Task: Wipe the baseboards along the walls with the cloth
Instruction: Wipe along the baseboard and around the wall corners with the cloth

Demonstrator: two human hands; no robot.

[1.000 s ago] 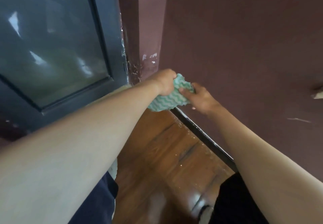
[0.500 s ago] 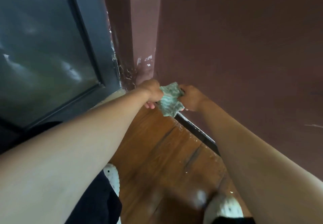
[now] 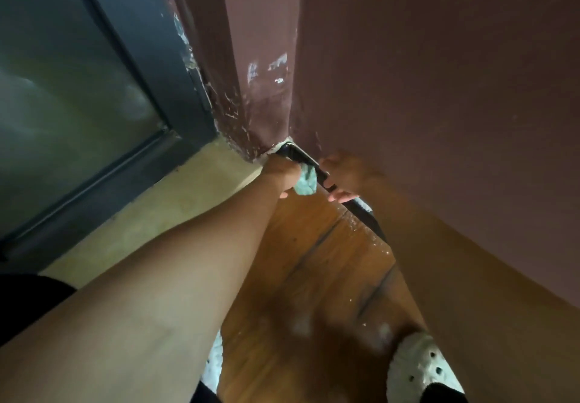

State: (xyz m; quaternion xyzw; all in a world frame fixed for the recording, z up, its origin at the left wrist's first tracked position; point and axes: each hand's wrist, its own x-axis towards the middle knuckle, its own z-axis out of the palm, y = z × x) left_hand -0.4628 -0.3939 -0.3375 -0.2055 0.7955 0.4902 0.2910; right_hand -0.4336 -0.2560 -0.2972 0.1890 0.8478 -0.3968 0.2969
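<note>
A crumpled green-and-white cloth (image 3: 306,181) is bunched in my left hand (image 3: 282,173), which grips it and holds it against the black baseboard (image 3: 301,156) close to the wall corner. The baseboard runs along the foot of the maroon wall (image 3: 439,104) toward the lower right. My right hand (image 3: 343,176) rests on the baseboard just right of the cloth, fingers curved over its top edge, holding nothing. Most of the cloth is hidden behind my left hand.
A dark-framed glass door (image 3: 94,88) stands at the left above a pale sill (image 3: 175,201). Wooden floorboards (image 3: 314,277) lie below. White perforated shoes (image 3: 417,368) show at the bottom. The corner post (image 3: 260,72) has chipped paint.
Both hands dropped from mid-air down to the baseboard. My right hand let go of the cloth, which now sits in my left hand alone. The camera leaned lower and closer.
</note>
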